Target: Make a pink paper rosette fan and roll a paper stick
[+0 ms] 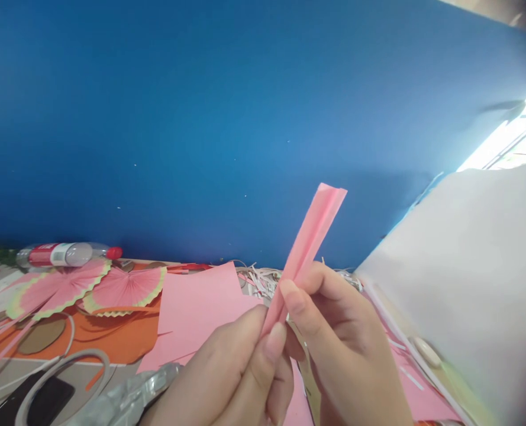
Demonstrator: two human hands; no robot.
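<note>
A narrow strip of folded pink paper is held up at a slant in front of a blue wall, its creased upper end standing free. My left hand grips the lower end, thumb pressed along it. Just above, my right hand pinches the strip between thumb and forefinger. Both hands are closed, and the strip's bottom end is hidden among the fingers. Flat pink paper sheets lie on the table behind my left hand.
Pink pleated paper fans with yellow-green edges lie on orange paper at left. Behind them is a plastic bottle with a red cap. Shredded paper strips lie along the blue wall. A white panel rises at right.
</note>
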